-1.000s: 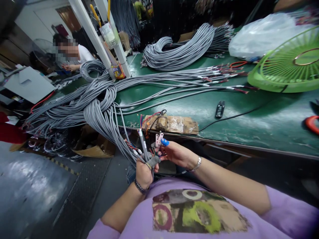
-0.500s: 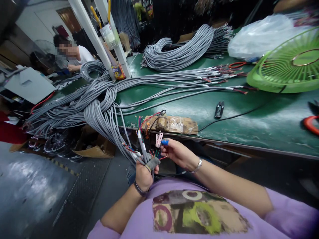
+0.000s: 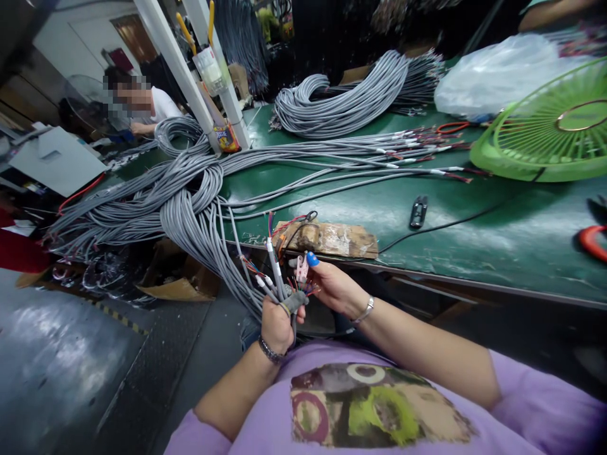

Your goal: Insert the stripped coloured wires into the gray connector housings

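My left hand is closed round several grey cables that hang off the green bench, with their stripped coloured wire ends sticking up above my fingers. A grey fingertip cover sits on my left thumb. My right hand pinches a small pink tool right beside those wire ends; a blue cover is on its thumb. Both hands are held in front of my chest, below the bench's front edge.
A big bundle of grey cables spills over the green bench. A taped wooden block, black snips, a green fan, a plastic bag and red-handled tool lie there. Another person sits at far left.
My right hand has drawn left and down, bringing the pink tool close against the wire ends. My left hand has kept its grip on the cables and shifted slightly.
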{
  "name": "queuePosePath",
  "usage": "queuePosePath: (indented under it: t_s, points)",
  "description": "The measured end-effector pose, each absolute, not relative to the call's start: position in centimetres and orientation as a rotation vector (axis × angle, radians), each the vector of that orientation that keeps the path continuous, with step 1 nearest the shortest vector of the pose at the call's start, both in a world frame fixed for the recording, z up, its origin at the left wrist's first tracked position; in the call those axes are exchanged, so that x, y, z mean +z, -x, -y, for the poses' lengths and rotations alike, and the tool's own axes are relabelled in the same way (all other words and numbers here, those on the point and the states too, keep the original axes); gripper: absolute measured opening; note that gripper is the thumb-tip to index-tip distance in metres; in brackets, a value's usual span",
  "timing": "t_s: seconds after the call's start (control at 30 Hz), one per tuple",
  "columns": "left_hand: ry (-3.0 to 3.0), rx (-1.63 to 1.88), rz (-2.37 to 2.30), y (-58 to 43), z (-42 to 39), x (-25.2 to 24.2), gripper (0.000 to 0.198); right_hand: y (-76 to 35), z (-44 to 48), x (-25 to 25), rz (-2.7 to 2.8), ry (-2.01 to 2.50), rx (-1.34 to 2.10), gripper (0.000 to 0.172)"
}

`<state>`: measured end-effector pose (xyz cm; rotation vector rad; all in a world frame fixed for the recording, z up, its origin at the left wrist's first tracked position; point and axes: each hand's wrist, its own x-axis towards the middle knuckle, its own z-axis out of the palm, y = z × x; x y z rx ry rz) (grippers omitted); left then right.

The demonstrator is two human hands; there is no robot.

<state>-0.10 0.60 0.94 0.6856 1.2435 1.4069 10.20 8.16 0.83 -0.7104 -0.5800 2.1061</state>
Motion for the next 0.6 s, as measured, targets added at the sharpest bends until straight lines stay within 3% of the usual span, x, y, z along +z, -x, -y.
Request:
queuePosePath:
  t_s: [0.33, 0.6]
  points:
    - [-0.663, 1.419, -1.250, 0.2, 0.5, 0.8, 0.029, -11.0, -8.2, 1.0, 0.571, 0.691, 2.289, 0.045]
    - [-0.620, 1.552, -1.242, 0.1, 0.6, 1.2, 0.030, -11.1, -8.0, 1.2, 0.674, 0.670, 2.216, 0.029]
